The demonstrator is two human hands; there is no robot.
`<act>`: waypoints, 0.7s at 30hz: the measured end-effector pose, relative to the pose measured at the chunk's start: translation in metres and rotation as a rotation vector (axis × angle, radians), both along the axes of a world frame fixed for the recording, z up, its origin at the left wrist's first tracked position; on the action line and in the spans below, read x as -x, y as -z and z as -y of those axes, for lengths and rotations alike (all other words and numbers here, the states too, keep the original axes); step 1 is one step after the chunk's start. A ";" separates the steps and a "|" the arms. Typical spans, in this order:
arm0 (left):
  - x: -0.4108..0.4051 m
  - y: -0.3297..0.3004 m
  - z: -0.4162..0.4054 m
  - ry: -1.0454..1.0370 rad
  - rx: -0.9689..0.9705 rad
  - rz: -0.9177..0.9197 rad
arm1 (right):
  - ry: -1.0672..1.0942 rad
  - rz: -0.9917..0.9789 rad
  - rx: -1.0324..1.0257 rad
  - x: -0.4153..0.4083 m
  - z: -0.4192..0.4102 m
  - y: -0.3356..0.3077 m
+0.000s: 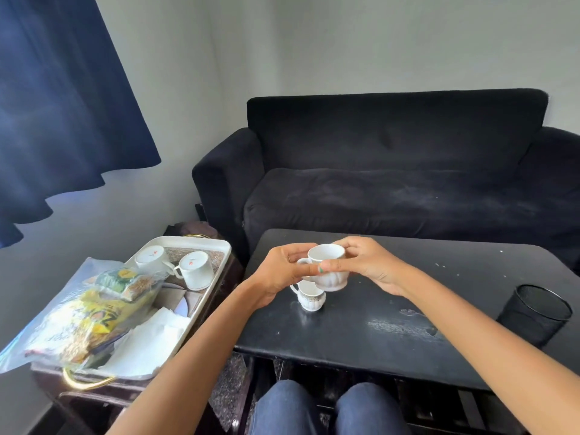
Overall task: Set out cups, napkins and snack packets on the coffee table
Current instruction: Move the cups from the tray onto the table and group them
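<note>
Centre of frame: white ribbed cup [328, 266] held in the air between both hands, above the near-left part of the black coffee table [408, 324]. Left hand [282, 271] at the handle side, thumb and fingers curled onto the cup by the handle; right hand [367, 262] pinching the opposite wall, thumb in front, fingers behind. Directly below, a second cup [309, 297] stands upright on the table, apart from the one held.

Looks like thin glazed ceramic: light, rigid, slick, likely to chip if knocked against the cup beneath. Handle or a two-sided hold on the body seems safest.

Left of frame: tray [219, 246] with two cups [175, 265] upside down, napkins [150, 340] and bagged snack packets [94, 312] not yet set out.
</note>
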State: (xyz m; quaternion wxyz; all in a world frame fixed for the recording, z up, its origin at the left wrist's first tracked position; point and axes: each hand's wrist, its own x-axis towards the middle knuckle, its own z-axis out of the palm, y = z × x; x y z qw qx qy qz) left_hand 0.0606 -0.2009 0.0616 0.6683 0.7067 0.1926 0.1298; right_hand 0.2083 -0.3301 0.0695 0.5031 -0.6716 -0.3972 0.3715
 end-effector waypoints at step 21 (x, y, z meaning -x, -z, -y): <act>-0.086 0.096 0.011 0.156 -0.962 -0.471 | 0.107 0.553 0.437 -0.045 0.010 0.103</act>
